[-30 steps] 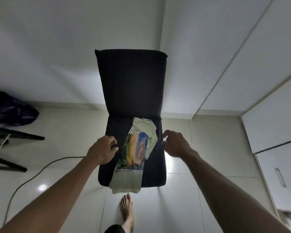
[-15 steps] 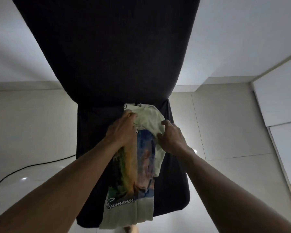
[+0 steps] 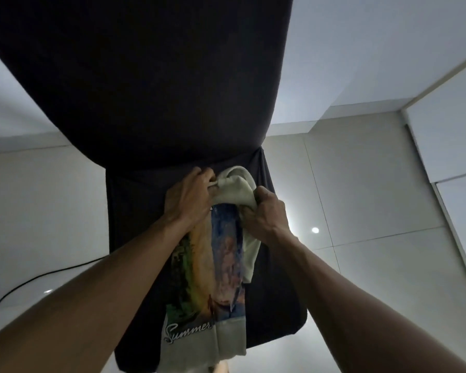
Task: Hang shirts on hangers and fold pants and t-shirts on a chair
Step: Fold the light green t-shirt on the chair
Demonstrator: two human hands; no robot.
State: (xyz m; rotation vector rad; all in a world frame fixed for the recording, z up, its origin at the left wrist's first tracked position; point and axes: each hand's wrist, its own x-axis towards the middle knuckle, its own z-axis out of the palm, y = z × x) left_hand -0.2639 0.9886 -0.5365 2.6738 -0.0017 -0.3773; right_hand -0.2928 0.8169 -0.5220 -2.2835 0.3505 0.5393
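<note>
You are looking down at a dark upholstered chair (image 3: 151, 109); its tall backrest fills the upper part of the view and its seat stretches toward you. A pale green t-shirt (image 3: 213, 267), folded lengthwise into a long narrow strip, lies along the middle of the chair seat. Its front print faces up: a colourful painted scene in greens, oranges and blues, with the word "Summer" in white script near the end closest to you. That near end hangs over the front edge of the chair seat.

Both of your hands are at the far end of the t-shirt, close to where the chair seat meets the backrest. Your left hand (image 3: 189, 197) grips the bunched collar end, fingers curled into the fabric on the strip's left side. Your right hand (image 3: 267, 214) grips the same end from the right, fingers clenched round a fold of plain green cloth. Between the two hands the fabric is gathered up in a rounded hump lifted off the chair seat. Both bare forearms reach in from the bottom corners of the view.

Around the chair is a glossy pale tiled floor (image 3: 361, 189). A black cable (image 3: 24, 285) trails across it, left of the chair. White cabinet doors (image 3: 452, 146) stand to the right of the chair, and a white wall rises behind it.
</note>
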